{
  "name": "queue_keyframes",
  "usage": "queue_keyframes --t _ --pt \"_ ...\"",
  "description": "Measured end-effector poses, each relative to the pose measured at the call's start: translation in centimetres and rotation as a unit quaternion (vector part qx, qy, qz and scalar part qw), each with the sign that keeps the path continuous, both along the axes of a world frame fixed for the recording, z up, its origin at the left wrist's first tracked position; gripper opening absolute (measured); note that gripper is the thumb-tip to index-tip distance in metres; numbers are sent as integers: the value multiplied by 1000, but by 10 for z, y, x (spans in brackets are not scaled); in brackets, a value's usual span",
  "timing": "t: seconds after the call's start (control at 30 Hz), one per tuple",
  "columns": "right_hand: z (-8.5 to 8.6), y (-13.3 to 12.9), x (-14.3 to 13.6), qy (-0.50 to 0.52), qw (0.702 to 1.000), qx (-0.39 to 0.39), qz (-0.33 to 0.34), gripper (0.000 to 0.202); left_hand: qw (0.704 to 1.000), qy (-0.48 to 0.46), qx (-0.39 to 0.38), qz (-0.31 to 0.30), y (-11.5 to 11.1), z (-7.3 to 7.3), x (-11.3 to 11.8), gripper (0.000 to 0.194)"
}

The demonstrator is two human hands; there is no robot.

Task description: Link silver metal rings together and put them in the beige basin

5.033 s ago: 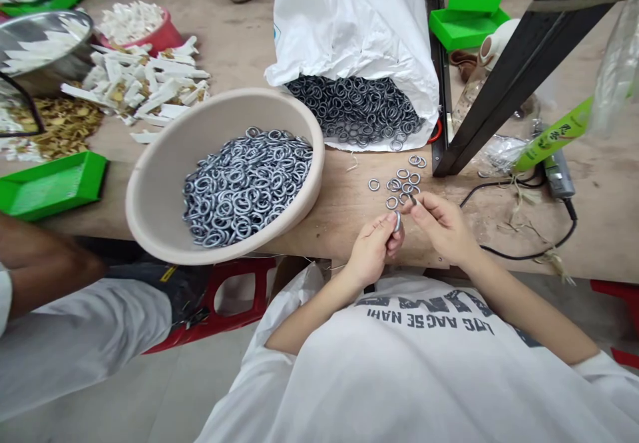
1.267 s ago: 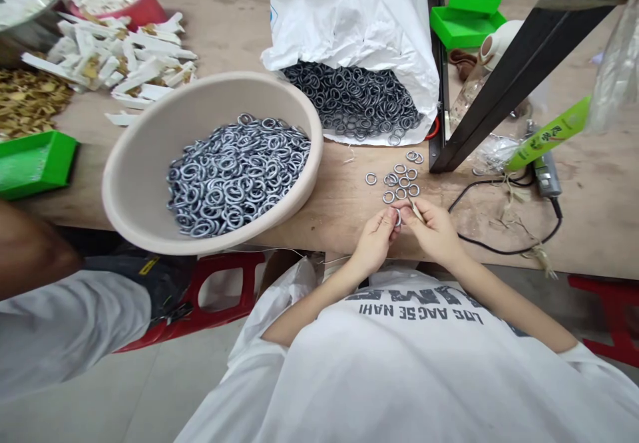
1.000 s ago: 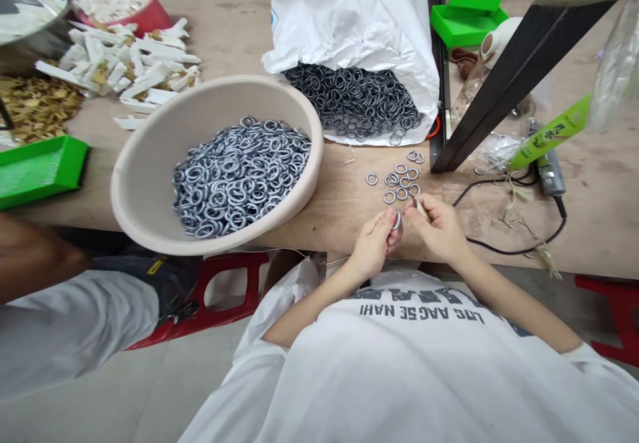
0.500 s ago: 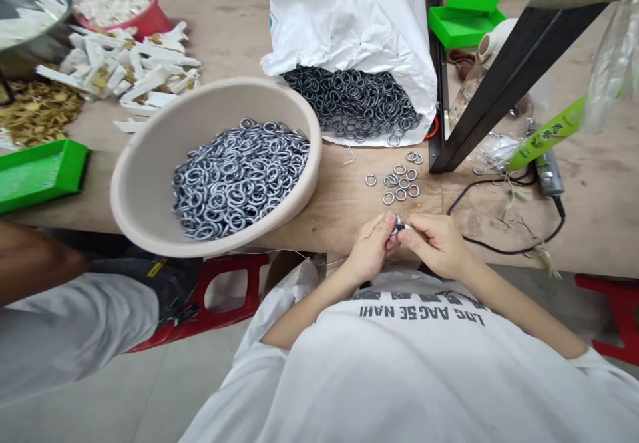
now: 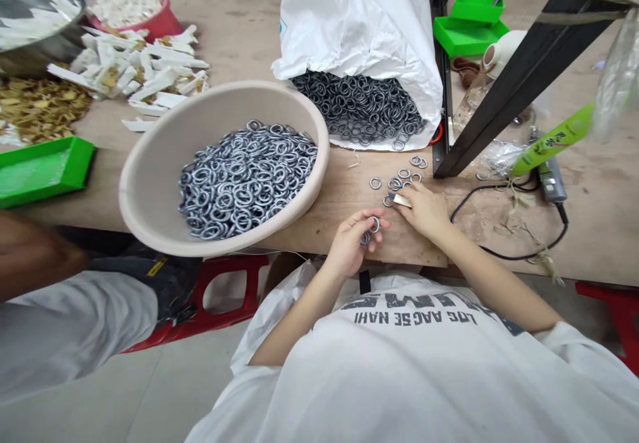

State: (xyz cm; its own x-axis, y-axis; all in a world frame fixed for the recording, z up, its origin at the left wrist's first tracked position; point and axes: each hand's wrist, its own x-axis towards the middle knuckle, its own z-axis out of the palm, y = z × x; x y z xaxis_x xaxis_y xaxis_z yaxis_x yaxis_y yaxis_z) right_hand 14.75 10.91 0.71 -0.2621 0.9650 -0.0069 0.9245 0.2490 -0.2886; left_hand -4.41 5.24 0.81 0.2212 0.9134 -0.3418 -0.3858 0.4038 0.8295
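My left hand is above the table's front edge, its fingers curled around a few dark grey rings. My right hand reaches over the table, pinching a small flat strip, white with a dark end. That dark end is at a single ring, the nearest of a small group of loose rings. Left of my hands stands a large beige basin with a heap of similar rings. More rings spill toward the mouth of a white sack.
A slanted black metal post rises right of the loose rings. Behind my right forearm lie a black cable and a grey power tool. White pieces and a green tray are at left, near another person's arm.
My hands were together near the table edge and have come apart. The right moved forward to the loose rings with the strip; the left shifted slightly left, still holding rings.
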Motion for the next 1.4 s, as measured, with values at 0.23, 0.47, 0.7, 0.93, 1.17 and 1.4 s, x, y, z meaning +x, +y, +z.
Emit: queue_keyframes --t 0.23,0.47,0.7,0.93,1.17,1.4 --pt "-3 13 -11 44 999 10 15 31 987 147 39 42 28 -13 -4 28" --pt "8 6 -7 402 904 -144 -11 22 874 419 244 -15 26 -2 -2 30" --pt "39 -36 -4 466 884 -25 3 23 991 101 78 -35 8 15 31 43" --pt "36 -40 -5 516 851 -96 -9 27 997 -10 -53 -51 -3 32 43 39" --pt "40 -44 4 399 917 9 18 38 997 -61 -51 -20 -3 38 44 41" --pt "49 -58 6 223 970 28 98 40 997 -50 -54 15 -5 39 46 43"
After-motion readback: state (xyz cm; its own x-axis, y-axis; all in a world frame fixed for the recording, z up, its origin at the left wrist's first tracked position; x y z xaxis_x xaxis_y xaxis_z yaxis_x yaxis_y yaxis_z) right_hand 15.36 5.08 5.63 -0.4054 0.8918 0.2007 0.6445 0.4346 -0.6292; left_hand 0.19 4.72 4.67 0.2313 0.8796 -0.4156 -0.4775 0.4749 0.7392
